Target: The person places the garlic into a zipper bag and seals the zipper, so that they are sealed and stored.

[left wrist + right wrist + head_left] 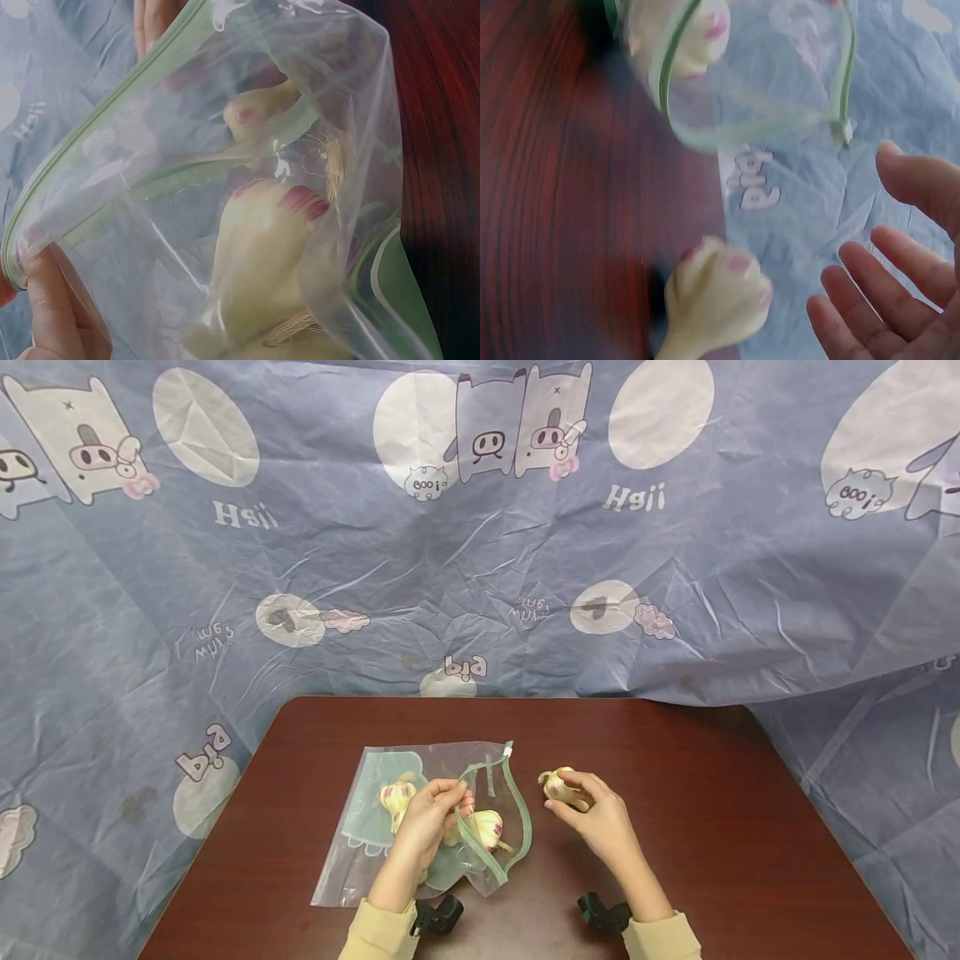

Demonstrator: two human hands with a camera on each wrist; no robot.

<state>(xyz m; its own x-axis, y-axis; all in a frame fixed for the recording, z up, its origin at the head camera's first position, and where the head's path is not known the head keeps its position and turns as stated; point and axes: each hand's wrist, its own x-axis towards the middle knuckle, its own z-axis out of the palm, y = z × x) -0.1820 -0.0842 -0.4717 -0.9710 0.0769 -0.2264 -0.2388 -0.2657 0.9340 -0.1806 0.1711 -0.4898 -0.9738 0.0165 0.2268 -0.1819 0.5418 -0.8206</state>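
A clear zip bag [337, 878] with a green-edged mouth lies on the table, its opening facing right. My left hand [425, 821] pinches the upper rim, and the mouth gapes. Inside are several garlic bulbs, among them one bulb [489, 828] near the opening and another [395, 793] farther left; the left wrist view shows a bulb [259, 255] through the plastic. Right of the bag sits a loose garlic bulb [557, 785]. Around it, my right hand [602, 821] is spread; in the right wrist view the fingers [874, 300] stand apart from that bulb [720, 296].
The dark red-brown table [697, 827] extends to both sides of the hands. Behind it hangs a blue cartoon-print cloth [480, 568], whose lower edge meets the table's back edge. Black wrist cameras [442, 916] sit at both cuffs.
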